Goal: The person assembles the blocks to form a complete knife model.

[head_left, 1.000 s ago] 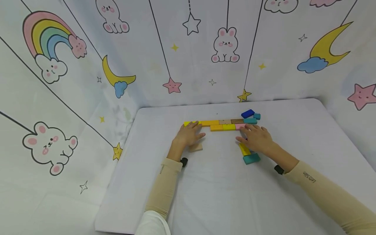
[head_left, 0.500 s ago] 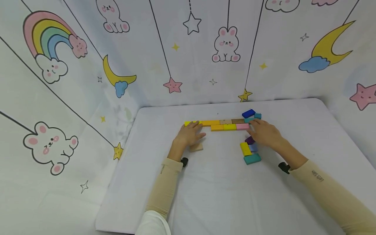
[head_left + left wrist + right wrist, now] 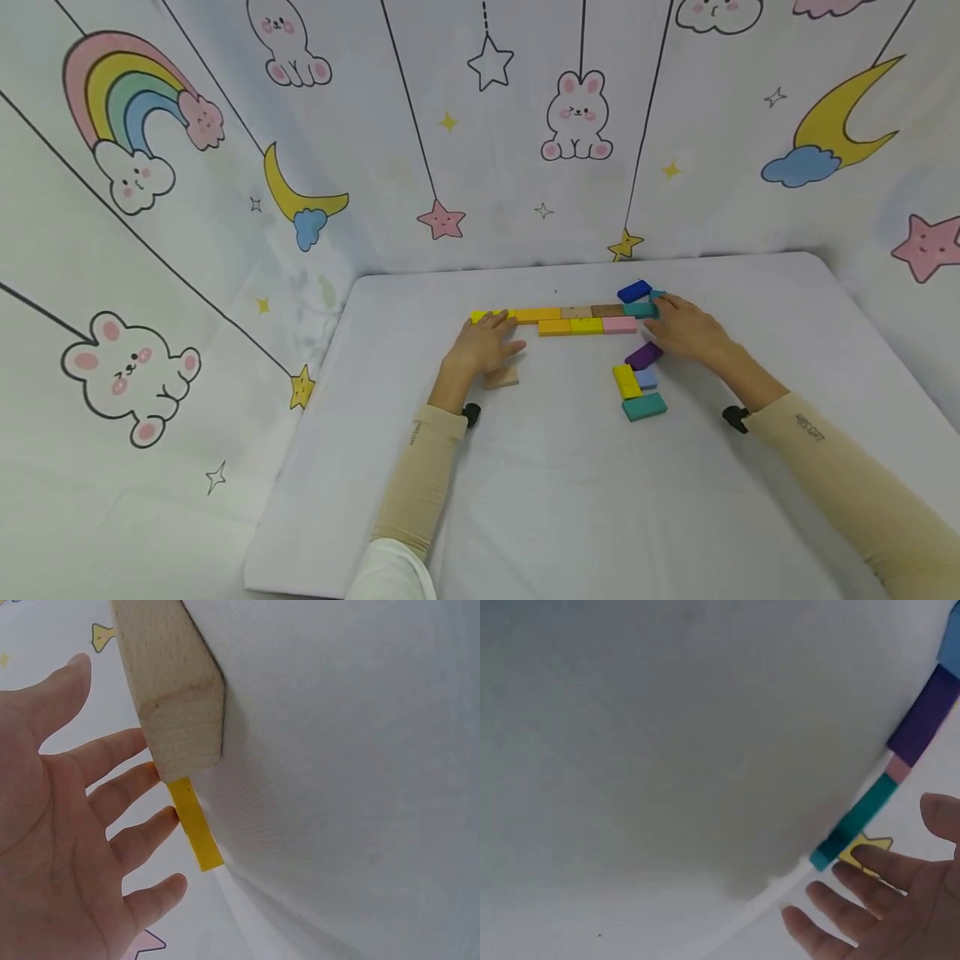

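Observation:
Two rows of coloured wooden blocks lie together near the back of the table. My left hand (image 3: 480, 343) rests its fingers on the yellow block (image 3: 196, 829) at the back row's left end, thumb held apart. A plain wood block (image 3: 502, 378) lies beside that hand. My right hand (image 3: 688, 327) is at the back row's right end, fingers extended by the teal block (image 3: 639, 309) and a small teal-blue block (image 3: 657, 294), which they partly cover. The front row holds orange (image 3: 554, 327), yellow (image 3: 587, 326) and pink (image 3: 619, 325) blocks.
A dark blue block (image 3: 634, 291) lies behind the back row. In front of the right end are loose purple (image 3: 643, 356), yellow (image 3: 627, 382), light blue (image 3: 646, 379) and teal (image 3: 644, 407) blocks. A patterned cloth wall (image 3: 510, 183) rises behind the table.
My right hand has moved right, from the pink block to the back row's right end, uncovering the purple and light blue blocks. My left hand has stayed in place.

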Available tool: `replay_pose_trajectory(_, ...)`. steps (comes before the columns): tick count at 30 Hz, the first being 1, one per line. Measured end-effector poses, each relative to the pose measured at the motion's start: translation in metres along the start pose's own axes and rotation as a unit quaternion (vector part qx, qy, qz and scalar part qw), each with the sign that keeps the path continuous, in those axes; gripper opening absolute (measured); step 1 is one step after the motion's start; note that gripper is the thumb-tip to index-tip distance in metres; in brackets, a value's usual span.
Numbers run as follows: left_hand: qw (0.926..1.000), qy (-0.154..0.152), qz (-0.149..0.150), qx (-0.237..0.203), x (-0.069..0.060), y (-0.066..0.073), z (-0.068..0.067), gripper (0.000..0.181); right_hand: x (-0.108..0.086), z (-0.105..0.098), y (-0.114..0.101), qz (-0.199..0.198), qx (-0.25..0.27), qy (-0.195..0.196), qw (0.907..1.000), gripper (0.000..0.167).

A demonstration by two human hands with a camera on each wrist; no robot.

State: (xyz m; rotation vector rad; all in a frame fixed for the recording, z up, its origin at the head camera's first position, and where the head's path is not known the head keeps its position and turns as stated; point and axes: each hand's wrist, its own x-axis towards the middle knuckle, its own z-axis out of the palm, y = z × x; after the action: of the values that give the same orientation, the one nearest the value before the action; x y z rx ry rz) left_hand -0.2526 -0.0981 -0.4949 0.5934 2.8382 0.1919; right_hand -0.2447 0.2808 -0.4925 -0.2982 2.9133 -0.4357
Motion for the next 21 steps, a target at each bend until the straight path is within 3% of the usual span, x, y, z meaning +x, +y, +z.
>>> replay_pose_trajectory(8,1.0000,0.001,0.003,-0.004,-0.0009,0.0009,-0.0004,0.066,0.0047,0.0048,0.0092,0.021,-0.012,-0.005,0.9997,0.075)
replay_pose_trajectory(21,1.0000,0.007,0.002,0.001,-0.0005,-0.0006,0.0017,0.065,-0.0035,-0.0002,0.0105,0.045,-0.029,-0.009,0.9985,0.083)
